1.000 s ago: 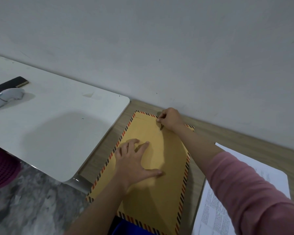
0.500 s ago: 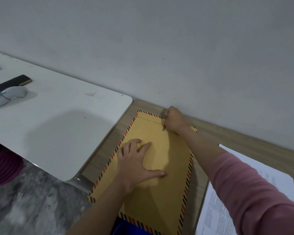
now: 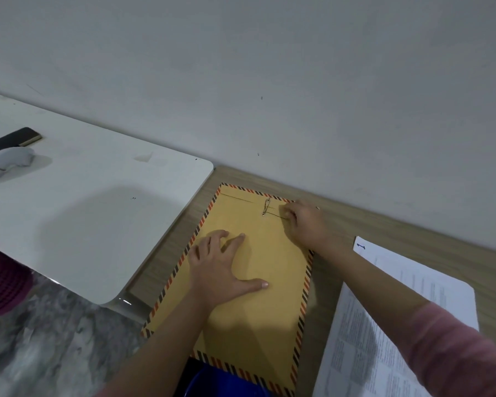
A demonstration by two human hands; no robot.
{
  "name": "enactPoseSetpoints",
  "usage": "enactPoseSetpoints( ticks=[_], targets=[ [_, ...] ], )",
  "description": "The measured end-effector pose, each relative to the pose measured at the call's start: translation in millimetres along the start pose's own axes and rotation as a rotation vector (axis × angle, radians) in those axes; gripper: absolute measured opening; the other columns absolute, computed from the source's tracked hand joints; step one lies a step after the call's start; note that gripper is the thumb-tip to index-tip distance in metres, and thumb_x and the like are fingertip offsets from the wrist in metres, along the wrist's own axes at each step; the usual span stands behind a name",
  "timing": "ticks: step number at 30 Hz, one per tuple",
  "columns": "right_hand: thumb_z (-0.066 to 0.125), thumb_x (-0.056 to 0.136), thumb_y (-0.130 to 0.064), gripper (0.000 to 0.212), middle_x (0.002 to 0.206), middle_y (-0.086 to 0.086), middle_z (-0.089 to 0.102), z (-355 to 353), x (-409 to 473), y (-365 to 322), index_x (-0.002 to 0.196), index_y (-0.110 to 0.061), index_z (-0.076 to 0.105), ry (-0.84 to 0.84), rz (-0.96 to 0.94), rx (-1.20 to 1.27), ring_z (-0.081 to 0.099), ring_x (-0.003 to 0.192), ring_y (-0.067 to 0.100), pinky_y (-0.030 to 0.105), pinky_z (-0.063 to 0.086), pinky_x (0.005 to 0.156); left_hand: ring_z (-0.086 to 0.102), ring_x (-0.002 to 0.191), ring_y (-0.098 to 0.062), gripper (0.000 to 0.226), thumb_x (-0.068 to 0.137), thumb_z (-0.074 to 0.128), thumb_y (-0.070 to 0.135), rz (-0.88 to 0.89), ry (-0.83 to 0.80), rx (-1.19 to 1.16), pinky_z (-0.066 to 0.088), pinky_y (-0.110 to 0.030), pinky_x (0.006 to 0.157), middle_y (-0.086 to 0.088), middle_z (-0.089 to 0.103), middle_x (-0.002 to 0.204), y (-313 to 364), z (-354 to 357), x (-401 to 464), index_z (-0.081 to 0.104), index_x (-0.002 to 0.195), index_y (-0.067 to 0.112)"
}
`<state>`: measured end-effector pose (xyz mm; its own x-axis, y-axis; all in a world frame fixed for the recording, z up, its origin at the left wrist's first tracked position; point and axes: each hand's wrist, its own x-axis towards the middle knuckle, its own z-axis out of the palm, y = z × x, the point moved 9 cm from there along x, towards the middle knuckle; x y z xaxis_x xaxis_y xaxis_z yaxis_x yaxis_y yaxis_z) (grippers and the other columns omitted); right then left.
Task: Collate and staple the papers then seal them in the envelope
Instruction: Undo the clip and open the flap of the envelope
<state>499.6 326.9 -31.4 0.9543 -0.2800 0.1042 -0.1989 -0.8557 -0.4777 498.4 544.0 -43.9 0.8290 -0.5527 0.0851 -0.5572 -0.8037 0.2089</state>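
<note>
A brown envelope [image 3: 258, 296] with a red-and-black striped border lies on the wooden table [image 3: 384, 224], its flap end toward the wall. My left hand [image 3: 221, 270] rests flat on its middle, fingers spread. My right hand [image 3: 307, 222] is at the top right of the envelope, fingers pinched on a thin dark string [image 3: 275, 215] that runs from the metal eyelet and clasp [image 3: 265, 207] on the flap. A stack of printed white papers [image 3: 407, 305], marked with a "1" at the corner, lies to the right of the envelope, partly under my right forearm.
A white table [image 3: 98, 210] adjoins on the left, carrying a grey stapler [image 3: 9, 161] and a black flat object [image 3: 12, 138]. The wall runs close behind the envelope. Something blue [image 3: 221, 382] shows below the envelope's near edge, and a purple item [image 3: 3, 285] at the far left.
My right hand has slid right off the clasp, uncovering it, and now draws the string out to the right. My left hand stays flat on the envelope.
</note>
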Motion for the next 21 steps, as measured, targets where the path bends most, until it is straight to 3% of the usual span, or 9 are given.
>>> enactPoseSetpoints(
  ticks=[4,8,10,15,18,21],
  targets=[
    [0.046,0.092,-0.007,0.026,0.1,0.011,0.054,9,-20,-18,0.113,-0.006,0.062,-0.078,-0.059,-0.156,0.047,0.096,0.026,0.035,0.042,0.079,0.03,0.129,-0.024,0.113,0.045,0.024,0.102,-0.004,-0.058,0.005,0.026,-0.048,0.103,0.002,0.032,0.142,1,1,-1,0.031,0.141,0.043],
    [0.043,0.09,-0.002,0.02,0.085,0.01,0.053,15,-31,-42,0.081,0.0,0.061,-0.182,0.018,0.007,0.049,0.08,0.024,0.034,0.04,0.07,0.029,0.129,-0.024,0.113,0.045,0.022,0.102,-0.009,-0.063,0.003,0.025,-0.048,0.104,0.002,0.03,0.143,2,0,-1,0.029,0.141,0.044],
    [0.044,0.087,0.0,0.02,0.08,0.017,0.058,17,-32,-58,0.076,0.006,0.059,-0.22,0.027,0.064,0.052,0.074,0.029,0.035,0.038,0.066,0.028,0.129,-0.024,0.113,0.045,0.021,0.102,-0.01,-0.073,0.014,0.025,-0.047,0.104,0.002,0.028,0.144,2,0,-1,0.027,0.142,0.044],
    [0.048,0.085,-0.002,0.02,0.083,0.018,0.063,16,-14,-87,0.088,0.009,0.065,-0.222,0.068,0.217,0.056,0.075,0.03,0.039,0.042,0.066,0.031,0.126,-0.025,0.113,0.045,0.019,0.103,-0.001,-0.057,0.015,0.026,-0.046,0.102,0.001,0.031,0.142,2,1,-2,0.031,0.141,0.043],
    [0.044,0.089,-0.001,0.022,0.089,0.003,0.058,14,4,-90,0.094,0.004,0.066,-0.186,0.109,0.265,0.049,0.081,0.014,0.023,0.035,0.072,0.033,0.124,-0.024,0.112,0.045,0.02,0.102,0.0,-0.033,0.017,0.027,-0.044,0.099,0.001,0.035,0.141,3,-1,-2,0.034,0.139,0.042],
    [0.044,0.088,-0.003,0.025,0.095,0.01,0.068,13,12,-79,0.09,0.004,0.068,-0.145,0.13,0.217,0.055,0.08,0.019,0.025,0.04,0.069,0.029,0.126,-0.023,0.114,0.044,0.018,0.102,-0.004,-0.055,0.011,0.024,-0.044,0.103,0.002,0.03,0.143,1,0,-3,0.029,0.141,0.043]
  ],
)
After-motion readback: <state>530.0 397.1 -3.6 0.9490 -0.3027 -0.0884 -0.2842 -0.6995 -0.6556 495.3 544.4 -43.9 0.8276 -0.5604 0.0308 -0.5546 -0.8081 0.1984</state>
